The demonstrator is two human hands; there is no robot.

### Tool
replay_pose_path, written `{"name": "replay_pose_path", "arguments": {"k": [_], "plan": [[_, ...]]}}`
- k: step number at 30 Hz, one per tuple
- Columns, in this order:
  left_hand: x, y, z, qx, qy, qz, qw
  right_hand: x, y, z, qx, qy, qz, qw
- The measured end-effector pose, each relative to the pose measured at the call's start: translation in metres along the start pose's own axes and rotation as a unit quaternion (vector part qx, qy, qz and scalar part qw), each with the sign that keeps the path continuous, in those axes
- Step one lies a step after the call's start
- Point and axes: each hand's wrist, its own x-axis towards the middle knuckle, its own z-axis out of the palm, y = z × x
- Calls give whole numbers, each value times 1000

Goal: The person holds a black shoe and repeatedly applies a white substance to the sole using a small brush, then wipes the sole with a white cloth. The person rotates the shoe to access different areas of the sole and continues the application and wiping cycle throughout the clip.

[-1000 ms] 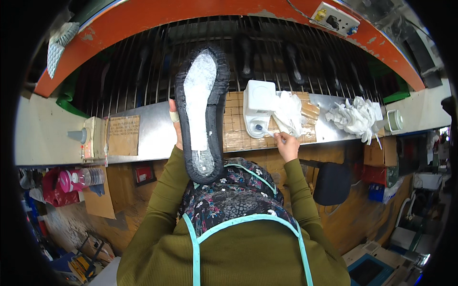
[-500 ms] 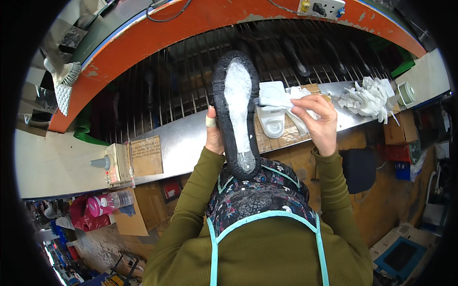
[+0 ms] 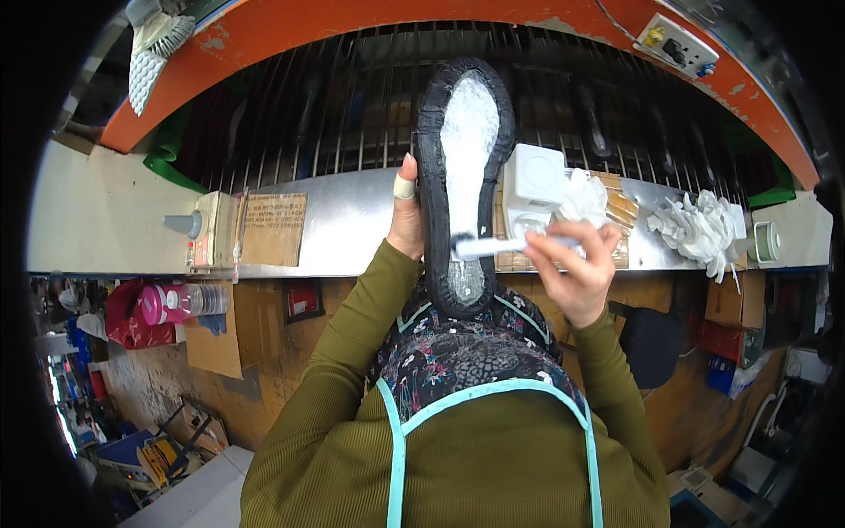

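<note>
Both hands are up over the table (image 3: pixel 106 220), each closed on something: the left hand (image 3: pixel 406 224) grips the black shoe (image 3: pixel 462 180) along its left edge, a pale band wrapped round the raised thumb, and the right hand (image 3: pixel 576 268) has its fingers closed on the handle of a small white brush (image 3: pixel 493 246). Largest in view is the orange curved frame (image 3: pixel 352 22) arching over a rack of dark metal bars (image 3: pixel 334 114), with the long metal-topped table running across below it. That shoe is held sole up, toe pointing away from the person, heel just above the patterned apron (image 3: pixel 458 352), and its white inner sole panel is ringed by a black rim. On the table just right of the shoe stands a white boxy container (image 3: pixel 534 176) with white cloth bunched beside it, and farther right lies a heap of white rags (image 3: pixel 700 224) next to a small green-rimmed jar (image 3: pixel 764 242). To the left sit a brown cardboard card (image 3: pixel 273 229) and a grey cone-shaped nozzle (image 3: pixel 183 224). The brush lies crosswise, its dark head touching the sole near the heel.
</note>
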Motion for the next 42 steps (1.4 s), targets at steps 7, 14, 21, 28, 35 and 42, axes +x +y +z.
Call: {"name": "replay_pose_path", "arguments": {"k": [7,14,21,28,35,42], "plan": [[1,8,-2,0,20,1,1000,35,18,14,5,61,42,997],[4,18,-3,3,51,42,998,43,14,26,-12,51,-18,998],[-4,27,-27,21,60,33,997,28,-4,28,130,-23,40,990],[-5,25,-39,32,-2,58,998,111,22,66,178,35,120,976],[-4,22,-69,22,36,35,999,136,41,95,84,102,135,982],[5,30,-82,-38,135,35,990,63,11,112,11,20,58,998]]}}
